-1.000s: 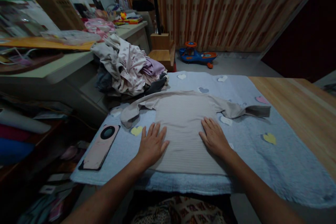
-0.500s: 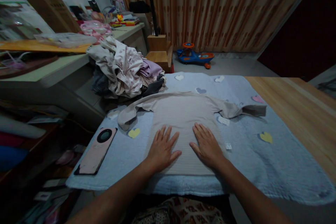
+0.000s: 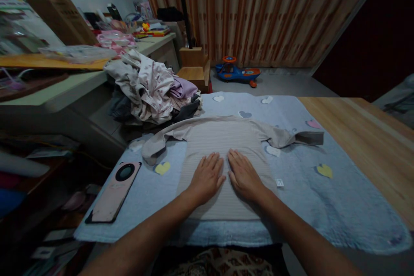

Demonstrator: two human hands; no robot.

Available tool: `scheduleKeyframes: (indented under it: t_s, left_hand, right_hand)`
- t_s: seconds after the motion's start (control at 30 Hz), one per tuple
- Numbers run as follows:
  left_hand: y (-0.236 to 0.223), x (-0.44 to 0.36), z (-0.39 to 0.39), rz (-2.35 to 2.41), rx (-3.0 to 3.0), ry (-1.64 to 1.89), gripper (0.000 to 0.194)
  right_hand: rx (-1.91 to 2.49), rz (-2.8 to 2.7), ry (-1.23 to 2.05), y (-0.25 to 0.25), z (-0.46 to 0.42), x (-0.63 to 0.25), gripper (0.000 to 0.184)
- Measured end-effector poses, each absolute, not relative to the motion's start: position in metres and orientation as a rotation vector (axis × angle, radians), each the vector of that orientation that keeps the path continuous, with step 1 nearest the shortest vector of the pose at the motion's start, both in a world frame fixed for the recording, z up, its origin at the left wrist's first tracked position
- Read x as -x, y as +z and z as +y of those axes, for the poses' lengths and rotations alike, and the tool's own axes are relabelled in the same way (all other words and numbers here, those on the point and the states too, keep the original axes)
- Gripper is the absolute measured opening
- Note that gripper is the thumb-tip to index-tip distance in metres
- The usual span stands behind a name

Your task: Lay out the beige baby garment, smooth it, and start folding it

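A light grey, finely striped long-sleeved shirt [image 3: 223,136] lies spread face-down or face-up, I cannot tell which, with its hem toward me. Both sleeves reach outward; the left one bends down and the right one is crumpled near its cuff. My left hand [image 3: 207,179] rests flat on the shirt's lower middle, fingers stretched. Beside it, my right hand [image 3: 244,177] also lies flat on the fabric, a narrow gap between the two. A small white label [image 3: 280,183] sticks out at the shirt's right side.
Under the shirt is a blue blanket [image 3: 310,198] with heart patterns, on a wooden table [image 3: 343,116]. A pink phone [image 3: 113,194] lies at the left. Behind it sits a heap of clothes [image 3: 152,86] by a cluttered desk [image 3: 58,95]. A ride-on toy [image 3: 237,72] stands on the floor.
My hands have slid inward over the shirt, closer to each other. The view has shifted slightly; the shirt stays spread in the same place.
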State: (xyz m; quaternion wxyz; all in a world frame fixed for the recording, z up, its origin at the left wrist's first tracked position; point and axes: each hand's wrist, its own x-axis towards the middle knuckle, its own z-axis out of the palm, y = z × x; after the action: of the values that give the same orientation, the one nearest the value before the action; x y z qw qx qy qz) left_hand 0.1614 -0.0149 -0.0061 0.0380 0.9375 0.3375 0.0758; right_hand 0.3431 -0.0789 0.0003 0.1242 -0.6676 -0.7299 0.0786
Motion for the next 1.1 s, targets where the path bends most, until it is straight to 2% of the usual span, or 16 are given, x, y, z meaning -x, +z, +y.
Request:
scheduleKeyframes:
  t_s: [0.13, 0.33, 0.6, 0.73, 0.87, 1.1]
  left_hand:
    - [-0.011, -0.169, -0.007, 0.900, -2.873, 0.251, 0.059]
    - [-0.011, -0.140, 0.015, 1.066, -2.852, 0.241, 0.064]
    - [0.000, -0.133, 0.031, 1.276, -2.819, 0.227, 0.050]
    - [0.004, -0.166, 0.027, 1.166, -2.813, 0.220, 0.046]
    - [-0.004, -0.192, 0.030, 0.970, -2.810, 0.282, 0.051]
    - [-0.016, -0.179, 0.048, 1.040, -2.853, 0.311, 0.059]
  right_hand:
    - [1.862, -2.170, 0.273, -0.005, -0.063, -0.338, 0.060]
    - [2.068, -2.076, 0.128, -0.012, -0.067, -0.381, 0.065]
    - [2.346, -1.878, 0.048, -0.006, -0.070, -0.408, 0.060]
    - [2.192, -1.943, 0.143, -0.002, -0.047, -0.380, 0.056]
    - [1.942, -2.026, 0.284, -0.009, -0.024, -0.354, 0.056]
    - [2.067, -1.958, 0.187, -0.019, -0.030, -0.373, 0.060]
